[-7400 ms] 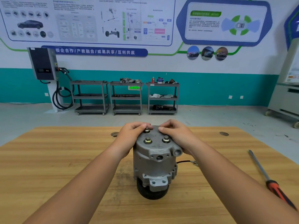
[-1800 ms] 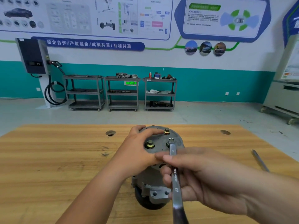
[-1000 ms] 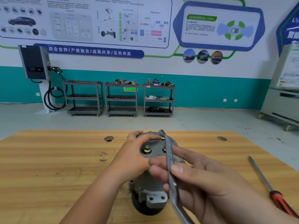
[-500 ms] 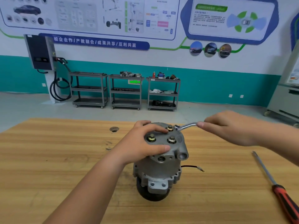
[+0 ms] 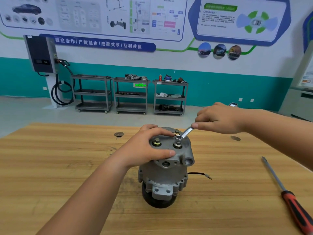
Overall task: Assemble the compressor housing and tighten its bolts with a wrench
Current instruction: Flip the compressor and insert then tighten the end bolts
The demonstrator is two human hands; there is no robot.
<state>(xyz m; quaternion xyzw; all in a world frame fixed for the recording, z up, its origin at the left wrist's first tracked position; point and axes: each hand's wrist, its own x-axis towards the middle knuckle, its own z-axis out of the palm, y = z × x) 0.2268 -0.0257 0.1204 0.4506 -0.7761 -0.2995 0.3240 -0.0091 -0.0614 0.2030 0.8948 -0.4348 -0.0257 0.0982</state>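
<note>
The compressor housing (image 5: 166, 168) is standing upright on the wooden table (image 5: 50, 167). The left hand (image 5: 145, 148) is lying spread over its top, pressing down beside a bolt (image 5: 157, 141). The right hand (image 5: 218, 119) is closing around the wrench (image 5: 184, 132), whose ring end is sitting on the near right bolt. A red-handled screwdriver (image 5: 288, 195) is lying well apart at right; a loose wire (image 5: 199, 174) is trailing beside the housing.

Hidden or cut off: wrench (image 5: 186, 132) shaft mostly inside the right hand (image 5: 218, 119); left part of the compressor (image 5: 166, 168) top under the left hand (image 5: 145, 148); screwdriver (image 5: 288, 194) handle clipped at the lower right edge; wall posters (image 5: 94, 16) blurred, small print unreadable; cart (image 5: 170, 97) contents too small to tell.
</note>
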